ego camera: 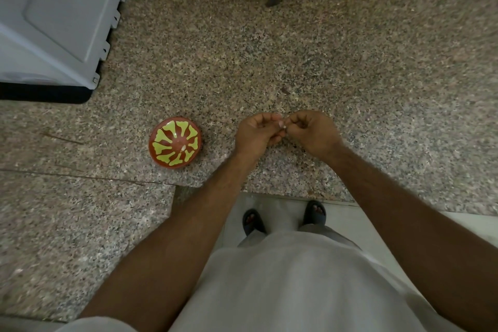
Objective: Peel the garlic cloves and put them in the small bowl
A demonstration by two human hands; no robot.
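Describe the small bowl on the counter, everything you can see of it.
The small bowl is round and reddish-brown, glossy like glazed ceramic, with yellow-green petal shapes radiating from its centre. It sits upright on the speckled granite counter, to the left of both hands and untouched by them. One small pale piece, probably a peeled clove, lies inside near the middle.

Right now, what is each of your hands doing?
Left hand: fingers curled, pinching the garlic clove.
Right hand: fingers curled, pinching the same clove from the other side.
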